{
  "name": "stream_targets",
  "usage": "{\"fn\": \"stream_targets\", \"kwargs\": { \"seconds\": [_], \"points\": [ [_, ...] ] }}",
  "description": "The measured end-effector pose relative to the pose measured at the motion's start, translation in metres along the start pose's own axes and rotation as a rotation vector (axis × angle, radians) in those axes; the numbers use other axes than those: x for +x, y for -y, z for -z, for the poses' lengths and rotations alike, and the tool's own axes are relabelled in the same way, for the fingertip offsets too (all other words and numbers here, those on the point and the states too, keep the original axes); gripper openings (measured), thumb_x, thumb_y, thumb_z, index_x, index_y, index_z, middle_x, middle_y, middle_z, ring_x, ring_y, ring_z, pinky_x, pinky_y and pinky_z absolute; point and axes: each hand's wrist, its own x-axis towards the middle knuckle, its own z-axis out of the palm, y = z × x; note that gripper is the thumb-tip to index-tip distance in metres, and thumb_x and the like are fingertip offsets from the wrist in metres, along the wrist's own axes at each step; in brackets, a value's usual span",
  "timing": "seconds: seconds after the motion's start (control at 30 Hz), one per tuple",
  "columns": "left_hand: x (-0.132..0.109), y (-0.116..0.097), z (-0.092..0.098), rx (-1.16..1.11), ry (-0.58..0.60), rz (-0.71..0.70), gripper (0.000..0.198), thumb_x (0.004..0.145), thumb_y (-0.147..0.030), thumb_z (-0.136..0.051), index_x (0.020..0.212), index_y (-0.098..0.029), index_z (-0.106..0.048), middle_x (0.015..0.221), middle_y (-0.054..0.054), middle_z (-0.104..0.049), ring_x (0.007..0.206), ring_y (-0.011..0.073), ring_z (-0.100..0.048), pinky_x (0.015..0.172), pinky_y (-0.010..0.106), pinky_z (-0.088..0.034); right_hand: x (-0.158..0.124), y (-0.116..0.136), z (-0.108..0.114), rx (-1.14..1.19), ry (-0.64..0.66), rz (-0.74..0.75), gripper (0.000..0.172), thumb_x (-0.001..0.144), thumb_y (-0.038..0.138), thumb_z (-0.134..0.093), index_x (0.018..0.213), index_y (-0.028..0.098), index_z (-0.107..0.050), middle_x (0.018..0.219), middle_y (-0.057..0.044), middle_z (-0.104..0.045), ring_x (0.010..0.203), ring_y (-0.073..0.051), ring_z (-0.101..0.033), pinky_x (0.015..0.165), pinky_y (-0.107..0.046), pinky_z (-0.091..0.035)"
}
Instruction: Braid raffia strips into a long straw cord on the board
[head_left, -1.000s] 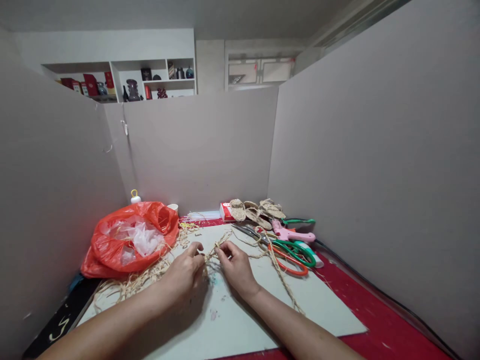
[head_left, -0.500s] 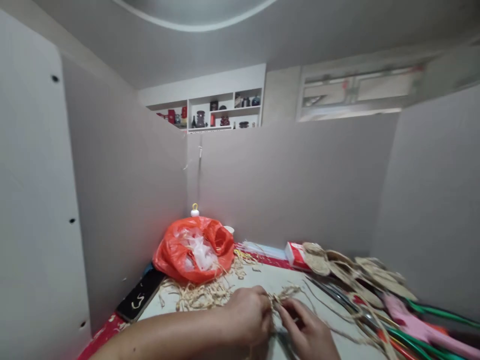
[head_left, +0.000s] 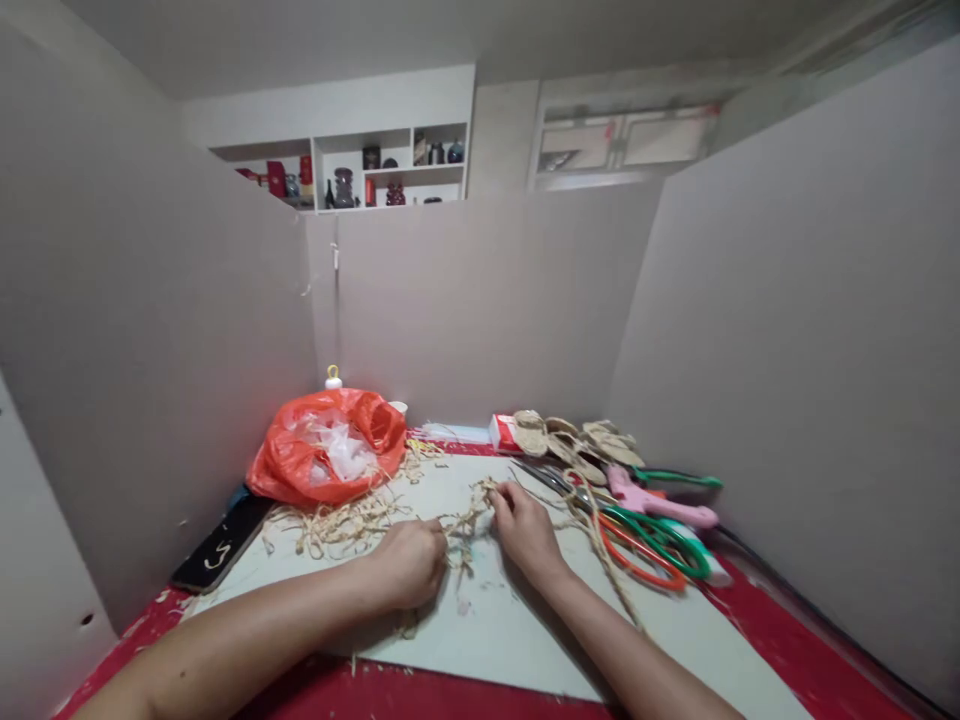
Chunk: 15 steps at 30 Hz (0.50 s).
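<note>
A pale tan, knotted straw cord [head_left: 471, 518] stretches between my two hands above a light board. My left hand [head_left: 412, 562] is closed in a fist around its near left end, and a short tail hangs below the fist. My right hand [head_left: 523, 528] pinches the far end between thumb and fingertips. Loose strands dangle from the middle of the cord. Cut straw scraps [head_left: 341, 525] lie in a heap just beyond my left hand. Right of my right hand, a length of tan rope [head_left: 600, 530] runs along the board.
An orange plastic bag [head_left: 281, 465] stands at the back left, with a black phone [head_left: 225, 545] in front. Scissors with orange handles [head_left: 637, 565] and green handles [head_left: 664, 535], a pink glue gun [head_left: 652, 500] and woven tan pieces [head_left: 531, 433] crowd the right. Grey panels [head_left: 465, 310] enclose the table.
My hands have moved apart, drawing the straw cord out between them, where before they were close together. The camera view has turned to the right and pulled back.
</note>
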Motion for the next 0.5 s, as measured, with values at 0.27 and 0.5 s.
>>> {"fn": "stream_targets", "kwargs": {
  "seconds": [0.27, 0.5],
  "points": [
    [-0.002, -0.004, 0.003, -0.022, 0.016, -0.020, 0.018, 0.079, -0.014, -0.042, 0.075, -0.016, -0.059, 0.083, 0.010, -0.061, 0.072, 0.0180, -0.056, 0.069, 0.029, -0.042, 0.003, 0.000, -0.003, 0.128, -0.042, -0.141, 0.017, 0.079, 0.029, -0.051, 0.065, 0.021, -0.055, 0.048, 0.002, -0.055, 0.051, -0.018, -0.055, 0.056, -0.027, -0.037],
    [-0.009, -0.004, 0.007, -0.064, 0.036, -0.068, 0.016, 0.076, -0.013, -0.045, 0.067, -0.017, -0.057, 0.077, 0.007, -0.060, 0.063, 0.0144, -0.051, 0.062, 0.025, -0.039, 0.017, -0.013, 0.006, 0.340, -0.078, -0.374, 0.019, 0.088, 0.031, -0.056, 0.094, 0.013, -0.061, 0.083, -0.002, -0.063, 0.069, -0.014, -0.060, 0.064, -0.030, -0.050]
  ]
}}
